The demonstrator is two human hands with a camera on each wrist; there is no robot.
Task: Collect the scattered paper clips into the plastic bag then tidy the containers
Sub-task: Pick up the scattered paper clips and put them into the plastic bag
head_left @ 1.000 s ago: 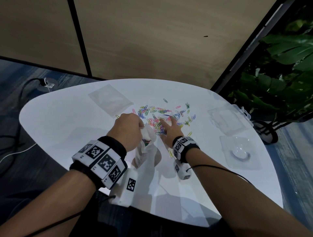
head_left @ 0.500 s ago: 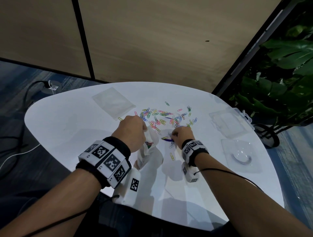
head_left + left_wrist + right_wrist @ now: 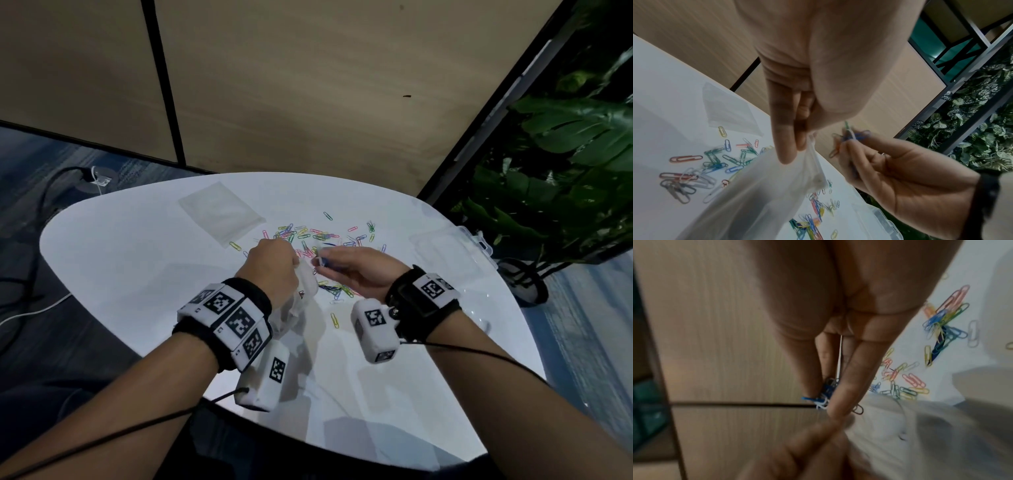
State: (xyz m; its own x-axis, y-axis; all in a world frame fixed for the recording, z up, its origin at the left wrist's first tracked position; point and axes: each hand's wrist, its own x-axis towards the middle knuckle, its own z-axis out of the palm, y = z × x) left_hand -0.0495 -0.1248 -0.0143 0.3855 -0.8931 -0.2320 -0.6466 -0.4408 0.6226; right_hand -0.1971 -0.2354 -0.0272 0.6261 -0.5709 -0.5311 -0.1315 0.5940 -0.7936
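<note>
My left hand (image 3: 274, 263) pinches the top edge of a clear plastic bag (image 3: 301, 294) and holds it up above the white table (image 3: 137, 260); in the left wrist view the bag (image 3: 760, 191) hangs below my fingers (image 3: 785, 142). Just right of the bag's mouth, my right hand (image 3: 356, 270) pinches a small bunch of coloured paper clips (image 3: 851, 138), also seen as blue and white clips (image 3: 824, 395) between its fingertips. Many coloured paper clips (image 3: 318, 236) lie scattered on the table behind and under both hands.
A second flat clear bag (image 3: 221, 212) lies at the table's back left. A clear plastic box (image 3: 445, 246) and a clear lid-like tray (image 3: 479, 308) sit near the right edge. A potted plant (image 3: 565, 154) stands to the right, a wood-panel wall behind.
My right hand gathered clips from the pile, closed on them, then lifted and turned toward the bag's mouth. The left hand kept holding the bag up.
</note>
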